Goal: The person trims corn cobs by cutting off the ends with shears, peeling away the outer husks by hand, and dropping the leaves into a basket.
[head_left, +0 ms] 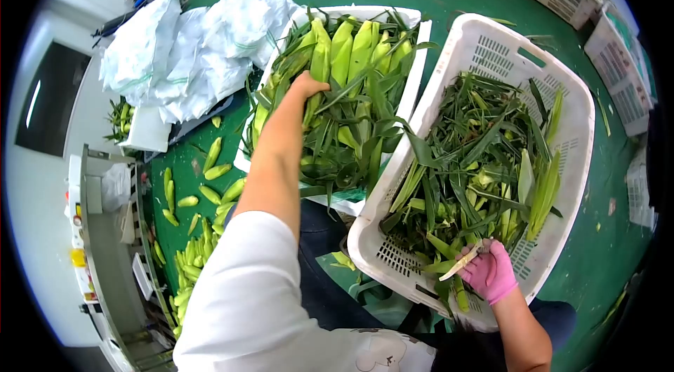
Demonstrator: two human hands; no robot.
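In the upper middle of the frame, an ear of corn (320,49) lies among leaves in a white box (424,42), its long axis running nearly up and down the picture. The bare left hand (307,85) touches its lower part, so most of the ear stretches upward from the thumb; this hand is by far the nearer. The thumb lies across the ear, but the other fingers are hidden, so whether they close round it cannot be told. At lower right, the right hand (490,273), in a pink glove, pinches a narrow pale piece (458,264) above the crate (576,154) of husks (477,140); the piece slants down-left, its upper end and exact kind hard to make out.
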